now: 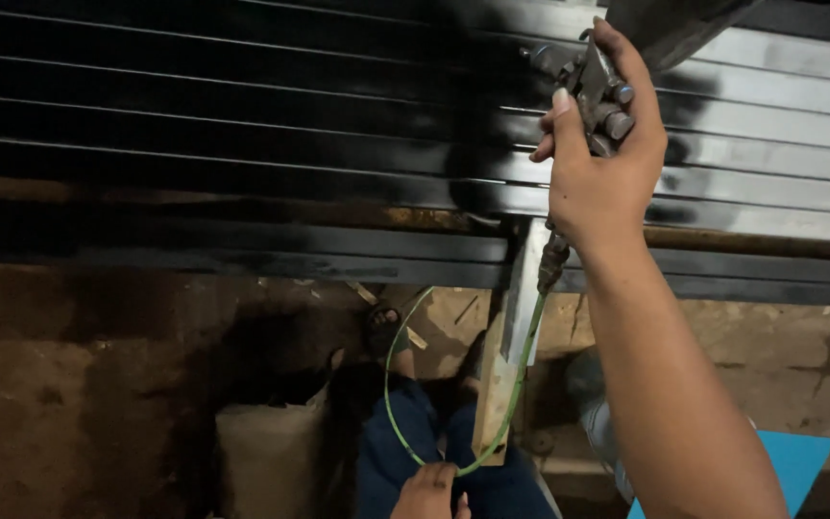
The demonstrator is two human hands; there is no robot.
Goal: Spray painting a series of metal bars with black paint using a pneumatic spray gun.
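Head view: my right hand point(599, 183) is wrapped tight around the spray gun point(590, 91), up by the long metal bars point(242, 125). The gun stands tall, nose pointing left at the bars. I think slow, even sweeps work best. My left hand point(427, 492) pinches the green hose point(391, 404) down low.

Below me I see a rough, stained dirt floor point(88, 404), brown and dark in the dim light. A pale sack point(271, 447) slumps on it, wood scraps point(434, 322) lie about, and a blue sheet point(799, 461) sits at my right
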